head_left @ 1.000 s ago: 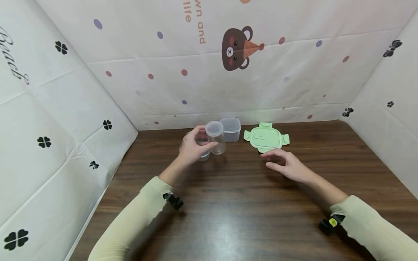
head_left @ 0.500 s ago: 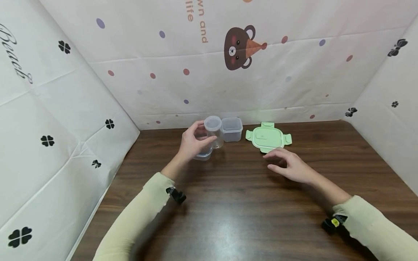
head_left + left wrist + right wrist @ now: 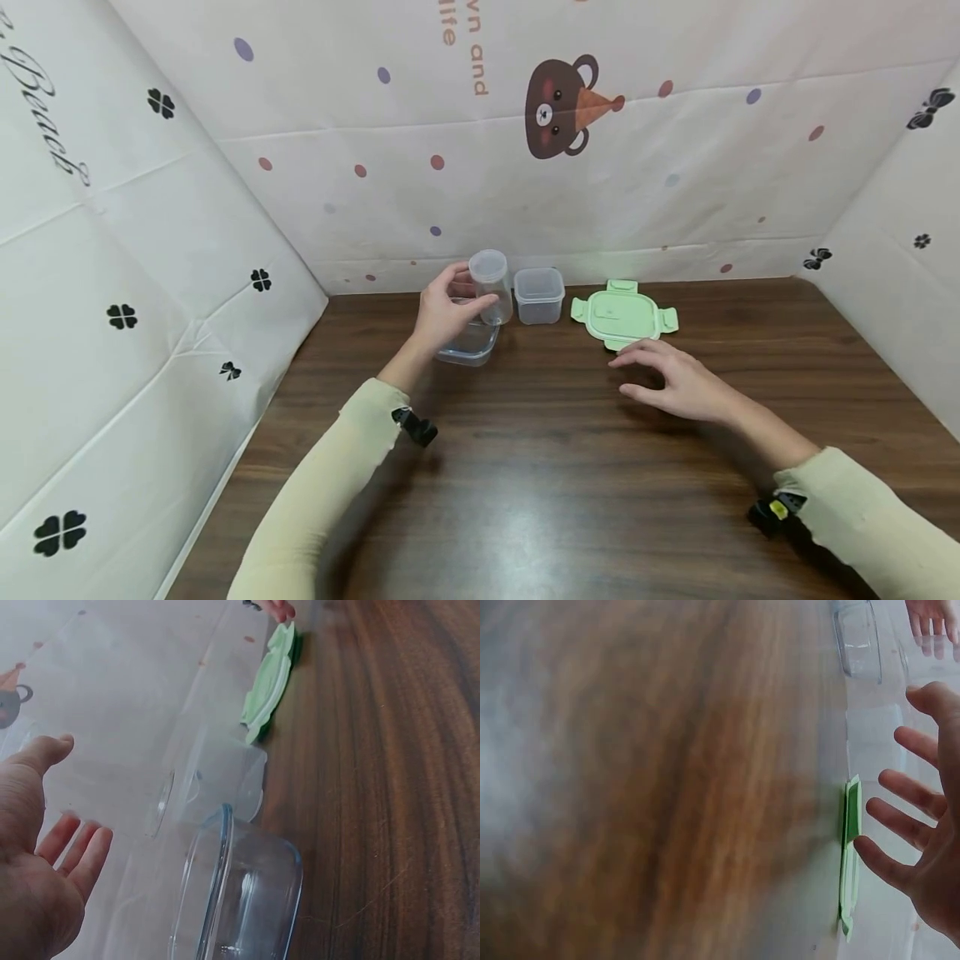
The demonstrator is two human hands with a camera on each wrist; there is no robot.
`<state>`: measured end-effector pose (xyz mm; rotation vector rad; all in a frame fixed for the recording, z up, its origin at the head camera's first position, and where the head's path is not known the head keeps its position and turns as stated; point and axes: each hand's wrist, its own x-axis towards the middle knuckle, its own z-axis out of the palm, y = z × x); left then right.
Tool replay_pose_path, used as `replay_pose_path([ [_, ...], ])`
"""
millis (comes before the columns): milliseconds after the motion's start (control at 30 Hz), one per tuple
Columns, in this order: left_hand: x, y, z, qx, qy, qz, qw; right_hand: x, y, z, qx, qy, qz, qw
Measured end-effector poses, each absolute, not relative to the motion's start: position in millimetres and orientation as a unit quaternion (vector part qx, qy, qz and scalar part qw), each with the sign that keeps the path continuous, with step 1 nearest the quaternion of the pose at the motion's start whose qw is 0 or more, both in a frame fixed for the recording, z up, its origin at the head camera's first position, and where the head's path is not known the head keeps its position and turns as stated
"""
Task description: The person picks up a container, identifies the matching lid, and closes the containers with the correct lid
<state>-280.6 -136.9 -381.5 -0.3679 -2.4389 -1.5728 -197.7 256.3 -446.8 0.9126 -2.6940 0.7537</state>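
My left hand grips a clear cylindrical jar with a translucent round cap, thumb on one side and fingers on the other. The left wrist view shows the jar raised above the level of a glass food container. In the head view that glass container stands under and in front of the jar, partly covered by the hand. My right hand holds nothing, its fingers loosely bent near the front edge of a green snap-on lid with flaps on its sides.
Between the jar and the green lid stands a square translucent plastic tub. A printed white sheet rises behind the wooden table, and further sheets stand at the left and right sides.
My left hand has raised the jar and moved it back, so more of the glass container shows. The right hand keeps its place by the green lid. The head view has shifted slightly.
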Motion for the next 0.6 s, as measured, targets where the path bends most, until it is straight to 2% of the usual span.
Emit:
replay_pose_path([
  [600, -306, -140, -383, -0.084, -0.831, -0.54, 0.107, -204, 277, -435, 0.238, -0.942, 0.228, 0.063],
])
